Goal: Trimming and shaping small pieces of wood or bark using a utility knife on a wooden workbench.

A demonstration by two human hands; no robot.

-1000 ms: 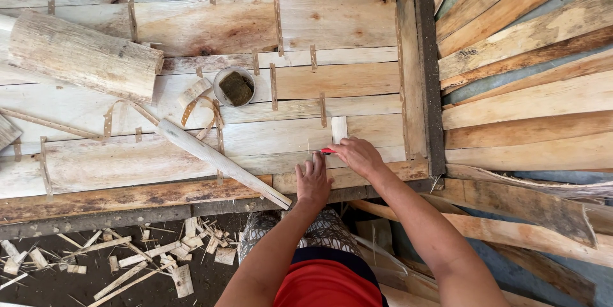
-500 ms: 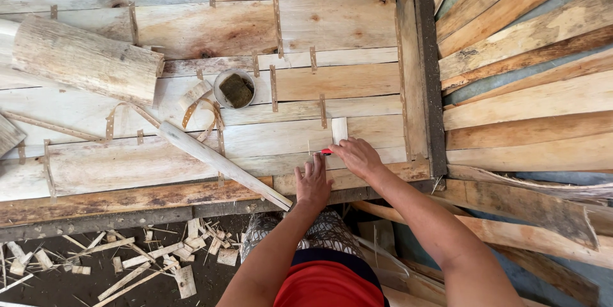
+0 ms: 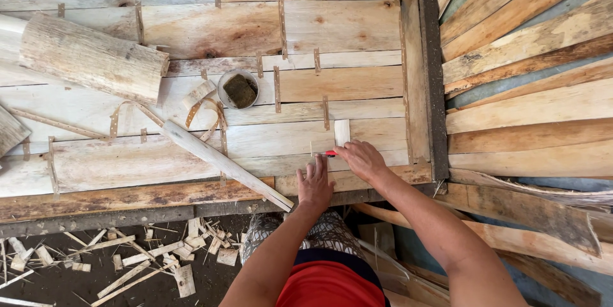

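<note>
My right hand (image 3: 361, 159) rests on the wooden plank worktop (image 3: 268, 147) and grips a small red tool (image 3: 330, 153) whose tip pokes out to the left. Just above it a short pale wood strip (image 3: 342, 132) lies upright on the planks. My left hand (image 3: 315, 183) lies flat beside it, fingers pressed together on the boards near the front edge. Both hands sit close together, almost touching.
A long squared stick (image 3: 223, 163) lies diagonally left of my hands. A small round tin (image 3: 239, 89) with dark contents and curled strips stand further back, with a log section (image 3: 92, 58) at the far left. Planks (image 3: 530, 90) are stacked on the right. Offcuts (image 3: 153, 259) litter the ground.
Both hands have held nearly the same spot. The view has shifted only slightly.
</note>
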